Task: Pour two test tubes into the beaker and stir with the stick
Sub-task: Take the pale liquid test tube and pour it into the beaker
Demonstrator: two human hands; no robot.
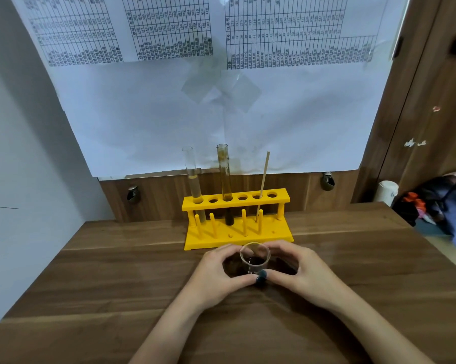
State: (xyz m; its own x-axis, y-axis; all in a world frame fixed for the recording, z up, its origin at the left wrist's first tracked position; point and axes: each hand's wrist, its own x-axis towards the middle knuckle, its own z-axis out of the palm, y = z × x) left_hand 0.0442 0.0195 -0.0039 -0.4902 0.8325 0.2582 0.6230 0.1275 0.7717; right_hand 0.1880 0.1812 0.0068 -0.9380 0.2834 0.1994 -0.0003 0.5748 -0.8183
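**Fingers ringed around the beaker, tubes upright beyond**

Fingers (pixel 228 252) of both hands curved into a loose ring about the beaker (pixel 255 258), thumbs meeting at its near side; touching the glass or only close beside it, cannot tell. Left hand (pixel 221 274) on the left, right hand (pixel 299 274) on the right, both resting on the wooden surface (pixel 116 285). Beaker upright at the centre, with dark liquid in the bottom.

Just beyond, the yellow rack (pixel 237 227), running left to right. Pale test tube (pixel 194 179) in the leftmost hole, dark test tube (pixel 225 179) two holes to the right, both vertical, mouths up, both with liquid inside. Stick (pixel 263 179) further right, leaning slightly in its hole, top end free.

Judged from this: pouring not finished, or not begun. Tubes straight ahead and to the left of centre, so nearer the left hand; stick nearer the right. Long axes vertical, so a lift straight up out of the rack before any tilt toward the beaker. Printed sheets (pixel 221 114) on the far wall.
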